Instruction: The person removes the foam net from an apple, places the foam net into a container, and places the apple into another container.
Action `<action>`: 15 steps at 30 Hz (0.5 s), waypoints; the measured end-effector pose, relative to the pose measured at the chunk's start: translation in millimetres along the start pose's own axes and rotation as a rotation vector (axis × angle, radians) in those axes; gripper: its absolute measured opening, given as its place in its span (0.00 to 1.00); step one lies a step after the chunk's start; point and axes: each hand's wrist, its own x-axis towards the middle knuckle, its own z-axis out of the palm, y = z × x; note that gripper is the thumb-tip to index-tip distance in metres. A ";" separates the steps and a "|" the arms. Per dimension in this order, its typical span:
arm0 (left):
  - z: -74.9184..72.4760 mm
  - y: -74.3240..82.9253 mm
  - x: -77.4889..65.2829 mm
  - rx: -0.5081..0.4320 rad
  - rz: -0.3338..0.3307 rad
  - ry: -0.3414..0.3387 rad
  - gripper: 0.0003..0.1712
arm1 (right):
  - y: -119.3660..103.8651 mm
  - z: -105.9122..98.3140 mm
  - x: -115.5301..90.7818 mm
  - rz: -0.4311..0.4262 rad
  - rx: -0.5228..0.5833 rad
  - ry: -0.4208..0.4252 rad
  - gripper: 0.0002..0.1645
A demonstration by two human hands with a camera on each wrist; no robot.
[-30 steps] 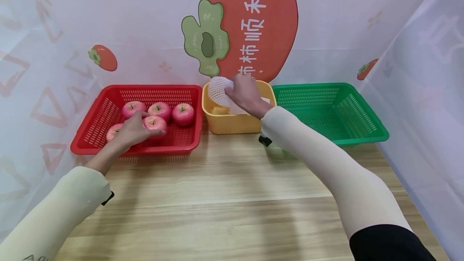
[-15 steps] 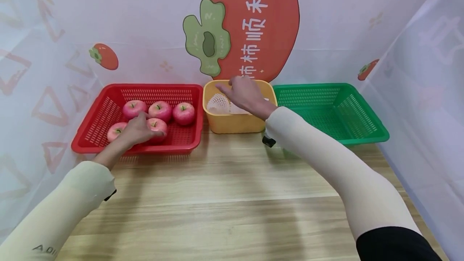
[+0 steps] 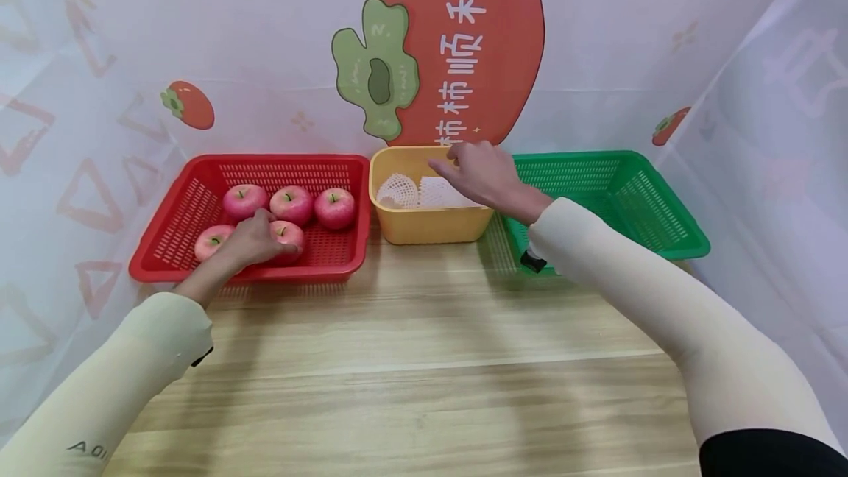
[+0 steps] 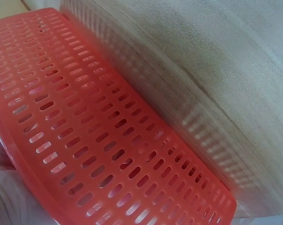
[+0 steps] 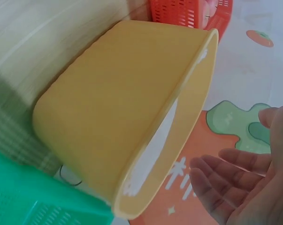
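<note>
In the head view my left hand (image 3: 252, 243) is inside the red basket (image 3: 358, 256), fingers and thumb round the near-middle apple (image 3: 289, 234). Several other pink-red apples lie about it, among them one at the back left (image 3: 245, 201) and one at the right (image 3: 335, 208). Over the right side of the yellow bin (image 3: 430, 229) hovers my right hand (image 3: 486, 174), holding nothing. In the right wrist view its fingers (image 5: 230, 176) are relaxed and slightly bent, apart from the bin. White foam fruit nets (image 3: 400, 190) lie in the bin, partly hidden by its front wall.
A green basket (image 3: 689, 249) stands right of the yellow bin, partly behind my right forearm. All three containers line the back of the wooden table (image 3: 411, 359), against a printed cloth backdrop (image 3: 265, 35). Cloth also hangs at both sides.
My right hand has let go of a white foam fruit net, which now lies in the yellow bin. The hand then moved right. My left hand stays on the same apple.
</note>
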 end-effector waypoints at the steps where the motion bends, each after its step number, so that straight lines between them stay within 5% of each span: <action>1: -0.1 -0.3 0.0 0.000 0.000 -0.002 0.46 | 2.0 -1.1 -2.1 0.000 -0.011 -0.004 0.32; 5: -2.8 0.9 -2.0 -0.001 -0.009 -0.017 0.44 | 9.4 -5.8 -11.5 0.011 -0.029 -0.033 0.28; 10: -8.0 4.6 -4.3 0.000 -0.022 -0.032 0.43 | 18.0 -13.1 -24.7 0.026 -0.036 -0.069 0.39; 15: -13.8 7.8 -5.5 0.003 -0.002 -0.009 0.44 | 27.9 -15.2 -37.2 0.014 -0.064 -0.070 0.39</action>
